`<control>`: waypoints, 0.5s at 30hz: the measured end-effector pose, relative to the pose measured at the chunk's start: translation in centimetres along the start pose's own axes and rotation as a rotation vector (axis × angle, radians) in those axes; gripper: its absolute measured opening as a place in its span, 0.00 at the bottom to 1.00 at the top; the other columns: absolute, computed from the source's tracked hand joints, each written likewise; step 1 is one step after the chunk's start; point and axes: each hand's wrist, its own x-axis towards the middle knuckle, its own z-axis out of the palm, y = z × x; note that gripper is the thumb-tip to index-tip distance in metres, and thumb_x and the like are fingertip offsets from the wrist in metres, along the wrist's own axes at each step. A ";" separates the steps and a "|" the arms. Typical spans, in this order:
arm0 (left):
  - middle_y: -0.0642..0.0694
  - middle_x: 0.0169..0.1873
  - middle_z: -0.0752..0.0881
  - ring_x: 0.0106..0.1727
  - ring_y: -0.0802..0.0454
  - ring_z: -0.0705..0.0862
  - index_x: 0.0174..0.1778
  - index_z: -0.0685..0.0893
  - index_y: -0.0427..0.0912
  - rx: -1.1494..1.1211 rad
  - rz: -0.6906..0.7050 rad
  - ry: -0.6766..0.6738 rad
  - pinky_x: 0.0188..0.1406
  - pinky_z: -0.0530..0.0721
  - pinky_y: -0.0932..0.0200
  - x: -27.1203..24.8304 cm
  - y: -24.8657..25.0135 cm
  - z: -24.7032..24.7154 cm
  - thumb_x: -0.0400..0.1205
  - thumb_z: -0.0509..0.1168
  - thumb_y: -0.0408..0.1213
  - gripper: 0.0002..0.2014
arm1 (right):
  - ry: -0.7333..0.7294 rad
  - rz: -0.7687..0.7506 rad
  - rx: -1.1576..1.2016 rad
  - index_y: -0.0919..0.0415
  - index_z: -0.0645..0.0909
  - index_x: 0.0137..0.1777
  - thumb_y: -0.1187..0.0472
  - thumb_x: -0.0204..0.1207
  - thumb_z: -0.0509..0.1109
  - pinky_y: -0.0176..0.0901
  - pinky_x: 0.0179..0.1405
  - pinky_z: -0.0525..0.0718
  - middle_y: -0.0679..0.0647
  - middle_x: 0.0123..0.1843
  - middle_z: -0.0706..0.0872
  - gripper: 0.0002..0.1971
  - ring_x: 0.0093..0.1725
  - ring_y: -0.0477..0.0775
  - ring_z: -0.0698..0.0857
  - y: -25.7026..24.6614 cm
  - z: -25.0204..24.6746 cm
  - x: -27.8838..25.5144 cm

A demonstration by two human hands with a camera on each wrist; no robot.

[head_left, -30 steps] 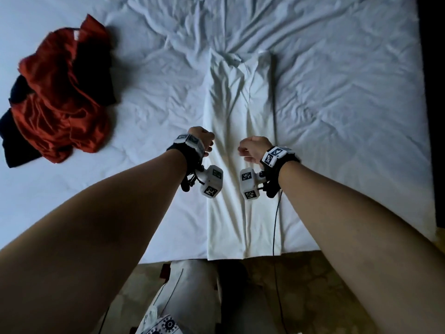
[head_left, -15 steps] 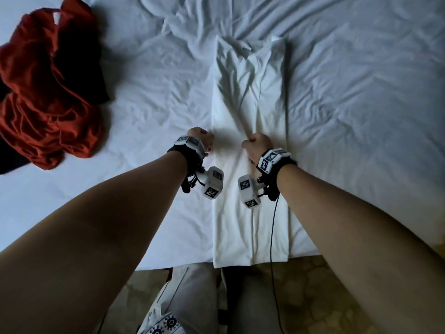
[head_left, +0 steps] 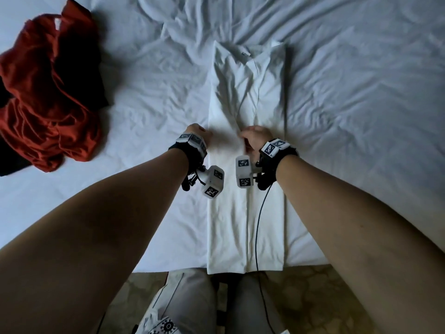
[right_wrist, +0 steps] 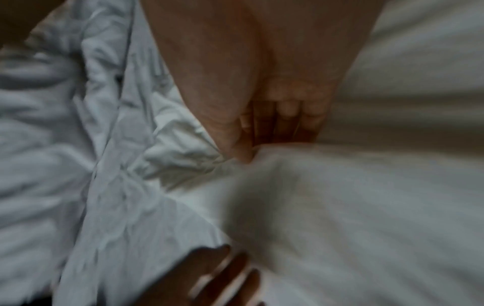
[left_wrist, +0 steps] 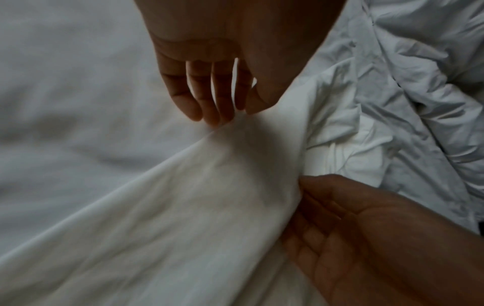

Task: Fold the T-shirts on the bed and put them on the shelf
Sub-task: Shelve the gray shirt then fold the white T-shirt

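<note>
A white T-shirt (head_left: pixel 248 165), folded lengthwise into a long narrow strip, lies on the bed (head_left: pixel 361 116) with its collar end far from the person and its hem at the bed's near edge. Both hands meet it about midway along its length. The left hand (head_left: pixel 196 133) sits at the strip's left edge; in the left wrist view its fingers (left_wrist: pixel 207 99) reach down with the thumb closing against them, pinching a raised ridge of the white cloth at the fingertips. The right hand (head_left: pixel 255 137) sits nearer the strip's middle fold; in the blurred right wrist view its thumb and curled fingers (right_wrist: pixel 288 120) press together on a bunched peak of the same fabric, so each hand has a small pinch of the shirt and nothing else. Between the two pinches the cloth rises slightly off the bed. A crumpled red garment (head_left: pixel 48 92) lies in a heap well to the left of the white T-shirt, with dark fabric beneath and behind it. The bed is covered by a wrinkled white sheet (head_left: pixel 144 80), creased most heavily beyond the shirt's collar. Below the bed's near edge, mottled brownish floor (head_left: pixel 325 297) shows, along with the person's grey-trousered legs (head_left: pixel 192 304). A thin black cable (head_left: pixel 258 225) hangs from the right wrist across the shirt's lower half.
</note>
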 end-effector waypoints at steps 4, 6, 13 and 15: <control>0.42 0.51 0.86 0.51 0.42 0.84 0.56 0.83 0.43 0.080 0.095 0.158 0.45 0.80 0.58 -0.3 4.0 -0.6 0.79 0.66 0.40 0.11 | 0.020 -0.134 -0.189 0.52 0.82 0.35 0.64 0.67 0.71 0.47 0.44 0.87 0.52 0.35 0.89 0.05 0.37 0.55 0.87 -2.2 -1.2 0.9; 0.44 0.48 0.87 0.43 0.45 0.83 0.54 0.84 0.46 0.058 0.157 0.185 0.39 0.78 0.60 -0.1 6.3 -0.7 0.78 0.65 0.38 0.10 | 0.041 -0.171 -0.217 0.50 0.82 0.34 0.60 0.64 0.69 0.53 0.49 0.90 0.53 0.39 0.91 0.03 0.43 0.59 0.90 -3.4 -1.9 2.3; 0.51 0.51 0.88 0.51 0.49 0.86 0.52 0.86 0.49 0.102 0.412 0.241 0.48 0.79 0.64 1.9 14.0 -0.4 0.72 0.68 0.33 0.14 | 0.131 -0.459 -0.363 0.59 0.85 0.50 0.67 0.71 0.68 0.44 0.56 0.84 0.56 0.52 0.89 0.09 0.54 0.59 0.87 -9.0 -4.9 5.5; 0.53 0.58 0.86 0.56 0.50 0.85 0.58 0.85 0.51 0.195 0.485 0.207 0.53 0.76 0.65 2.7 15.8 -0.3 0.72 0.70 0.33 0.18 | 0.144 -0.607 -0.448 0.61 0.83 0.59 0.69 0.71 0.66 0.42 0.61 0.79 0.56 0.60 0.86 0.17 0.60 0.58 0.84 -10.7 -5.7 6.5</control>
